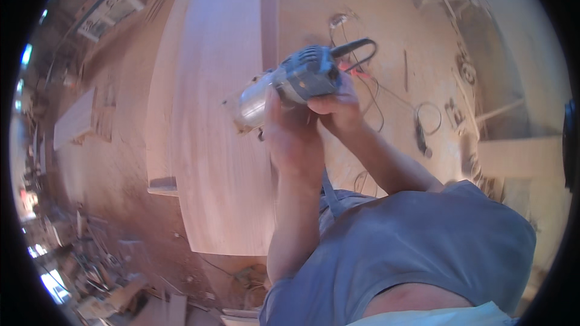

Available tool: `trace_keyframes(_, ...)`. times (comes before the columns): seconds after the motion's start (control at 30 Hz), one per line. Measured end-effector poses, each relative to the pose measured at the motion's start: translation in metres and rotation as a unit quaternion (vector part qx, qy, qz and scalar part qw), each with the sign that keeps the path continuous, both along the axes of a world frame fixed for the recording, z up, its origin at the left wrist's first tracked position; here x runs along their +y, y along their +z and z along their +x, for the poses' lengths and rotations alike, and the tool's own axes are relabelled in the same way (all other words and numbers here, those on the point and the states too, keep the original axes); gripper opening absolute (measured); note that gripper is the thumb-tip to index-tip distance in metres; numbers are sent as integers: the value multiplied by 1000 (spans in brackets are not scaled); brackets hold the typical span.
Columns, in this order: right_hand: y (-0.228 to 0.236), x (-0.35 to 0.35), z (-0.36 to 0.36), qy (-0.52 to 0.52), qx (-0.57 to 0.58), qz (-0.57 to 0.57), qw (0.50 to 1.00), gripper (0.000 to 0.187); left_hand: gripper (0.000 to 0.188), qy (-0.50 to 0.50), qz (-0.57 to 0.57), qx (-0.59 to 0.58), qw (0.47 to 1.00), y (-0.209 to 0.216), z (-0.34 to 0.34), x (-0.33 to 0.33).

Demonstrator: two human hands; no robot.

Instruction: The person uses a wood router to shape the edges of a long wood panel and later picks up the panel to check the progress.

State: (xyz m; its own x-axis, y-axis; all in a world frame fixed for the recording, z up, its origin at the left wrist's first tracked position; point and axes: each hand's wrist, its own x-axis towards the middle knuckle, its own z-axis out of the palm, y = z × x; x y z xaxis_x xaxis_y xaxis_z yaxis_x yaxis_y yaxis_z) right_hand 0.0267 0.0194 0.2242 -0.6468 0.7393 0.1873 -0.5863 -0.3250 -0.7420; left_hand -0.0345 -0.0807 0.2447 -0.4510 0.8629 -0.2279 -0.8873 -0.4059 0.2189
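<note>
A trim router [307, 75] with a blue motor body and a silver metal base is held tilted in front of me, its base end toward the left. My left hand [295, 139] wraps round it from below, with the thumb up against the metal part. My right hand [341, 107] grips the blue body near the cord end. A black cord [356, 47] loops out of that end. The bit is not clear to see. Below and left of the router lies a long pale wooden board [223, 193], apart from it.
Another board [162, 102] lies along the left of the long one. Loose cables and a dark corded tool [421, 136] lie to the right, near a thin rod [406, 71]. A wood stack [77, 119] stands far left; scraps [115, 290] clutter the lower left.
</note>
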Motion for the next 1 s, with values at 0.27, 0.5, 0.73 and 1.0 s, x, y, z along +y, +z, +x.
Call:
trace_keyframes(0.27,-37,-115,58,-33,-58,-178,982,43,73,68,-323,826,457,-5,35,-147)
trace_keyframes(0.5,-87,-218,102,26,-214,-49,975,81,82,-19,-303,781,546,-99,31,-195)
trace_keyframes(0.73,-166,-349,128,114,-415,162,888,115,82,-123,-284,636,707,-159,31,-298)
trace_keyframes(1.0,-190,-496,78,-120,-485,41,865,121,76,-209,-285,532,769,-210,12,-392)
